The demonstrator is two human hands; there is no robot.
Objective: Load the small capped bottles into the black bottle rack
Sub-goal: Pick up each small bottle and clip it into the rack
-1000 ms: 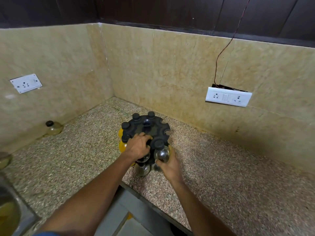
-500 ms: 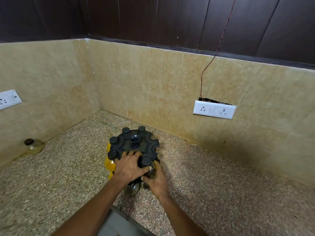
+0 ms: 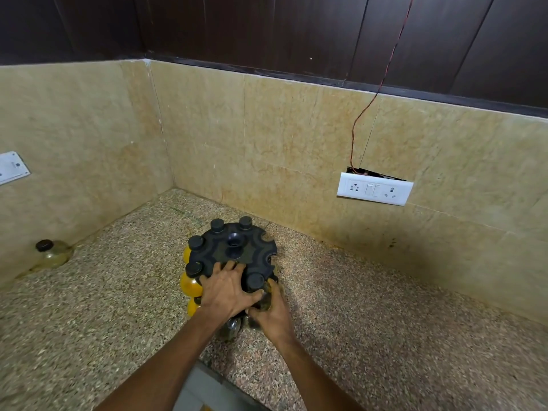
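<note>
The round black bottle rack [image 3: 255, 253] stands on the speckled counter, with several black-capped bottles hanging in its edge slots; yellow-filled ones [image 3: 189, 284] show on its left side. My left hand [image 3: 226, 290] lies flat on the rack's near top, fingers spread over it. My right hand [image 3: 272, 314] grips a small clear capped bottle [image 3: 256, 281] at the rack's near-right slot, its black cap level with the top disc. One more capped bottle [image 3: 52, 253] sits alone at the far left by the wall.
Beige stone walls close in the counter corner behind the rack. A white socket plate [image 3: 374, 188] with a red wire hangs on the right wall, another plate [image 3: 12, 167] on the left. The counter's front edge [image 3: 219, 378] runs below my arms.
My view has tilted up and drifted right, so the rack sits lower in frame. My right hand has pushed the clear bottle closer into the near slot; my left hand has spread flat over the rack.
</note>
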